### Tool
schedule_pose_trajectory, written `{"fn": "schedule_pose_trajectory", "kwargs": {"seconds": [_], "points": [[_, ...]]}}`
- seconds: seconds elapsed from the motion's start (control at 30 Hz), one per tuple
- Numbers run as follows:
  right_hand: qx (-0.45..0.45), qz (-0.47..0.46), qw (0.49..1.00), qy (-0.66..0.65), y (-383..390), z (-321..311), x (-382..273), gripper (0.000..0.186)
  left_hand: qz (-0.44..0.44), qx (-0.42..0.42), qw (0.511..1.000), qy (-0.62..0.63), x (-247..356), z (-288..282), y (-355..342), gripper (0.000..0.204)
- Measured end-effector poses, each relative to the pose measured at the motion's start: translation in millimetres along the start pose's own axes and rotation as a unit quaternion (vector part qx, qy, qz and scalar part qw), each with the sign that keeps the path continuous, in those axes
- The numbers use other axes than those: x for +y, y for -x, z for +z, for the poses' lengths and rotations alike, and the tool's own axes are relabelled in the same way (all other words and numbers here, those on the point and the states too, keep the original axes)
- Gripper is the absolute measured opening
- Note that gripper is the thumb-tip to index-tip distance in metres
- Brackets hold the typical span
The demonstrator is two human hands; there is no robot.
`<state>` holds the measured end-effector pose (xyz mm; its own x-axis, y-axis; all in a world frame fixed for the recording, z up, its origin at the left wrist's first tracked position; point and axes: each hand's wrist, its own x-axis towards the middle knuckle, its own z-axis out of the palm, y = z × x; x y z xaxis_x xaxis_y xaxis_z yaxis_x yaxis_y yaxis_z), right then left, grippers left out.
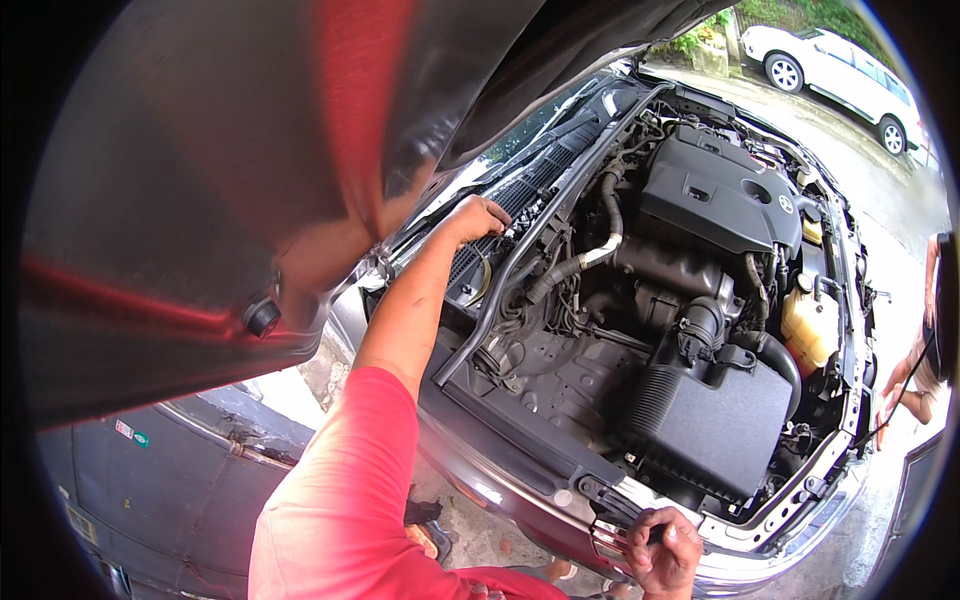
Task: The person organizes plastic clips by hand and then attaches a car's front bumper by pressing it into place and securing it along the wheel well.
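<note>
- Red cloth covers our left upper arm, the sleeve (345,450) leading into a bare forearm stretched away from us.
- Nearest to us, our right hand (663,552) sits low by the car's front corner, its fingers curled toward the thumb; we cannot tell whether they hold anything. It is well apart from the slatted panel.
- Farther in, our left hand (475,220) is much the nearer one, right over the black slatted panel (555,160) below the windshield. Its fingers are bent and close together, pointing right and down; their tips are partly hidden, so we cannot tell if they pinch something or only touch.
- That panel lies under and to both sides of these fingers, its long axis slanting from lower left to upper right, so our forearm points roughly along it.
- Just right of the fingers, a dark rail (488,318) runs nearly parallel to the panel, between it and the engine cover (720,190).
- Farthest off, beyond the engine bay, we see a white car (835,75).
</note>
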<state>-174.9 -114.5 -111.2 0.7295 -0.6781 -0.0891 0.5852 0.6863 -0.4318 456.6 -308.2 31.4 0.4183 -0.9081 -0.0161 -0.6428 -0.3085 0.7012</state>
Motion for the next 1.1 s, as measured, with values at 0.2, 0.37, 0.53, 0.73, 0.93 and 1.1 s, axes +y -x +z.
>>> {"fn": "schedule_pose_trajectory", "kwargs": {"seconds": [0.2, 0.37, 0.53, 0.73, 0.93, 1.1], "points": [[-0.017, -0.006, 0.999, -0.028, -0.4, -0.3, 0.4, 0.038, 0.060, 0.035, 0.987, -0.142, 7.2, 3.6, 8.3, 0.024], [-0.031, -0.038, 0.998, -0.050, -2.8, -10.3, 8.9, 0.036, 0.055, -0.027, 0.983, -0.173, 16.0, 5.0, 7.6, 0.026], [-0.044, -0.025, 0.997, -0.062, -3.3, -11.3, 7.8, 0.036, 0.033, -0.004, 0.968, -0.250, 10.0, 15.1, 3.0, 0.027], [-0.037, -0.017, 0.996, -0.074, -2.6, -12.4, 6.0, 0.037, 0.053, 0.037, 0.979, -0.193, 5.1, 13.9, 2.1, 0.024], [-0.046, -0.023, 0.996, -0.072, -4.6, -10.6, 5.6, 0.036, -0.002, 0.020, 0.982, -0.190, 17.3, 0.5, 17.2, 0.023], [-0.066, -0.034, 0.995, -0.067, -4.7, -9.6, 11.0, 0.037, 0.024, -0.009, 0.980, -0.196, -10.6, 1.6, 24.5, 0.031]]}}
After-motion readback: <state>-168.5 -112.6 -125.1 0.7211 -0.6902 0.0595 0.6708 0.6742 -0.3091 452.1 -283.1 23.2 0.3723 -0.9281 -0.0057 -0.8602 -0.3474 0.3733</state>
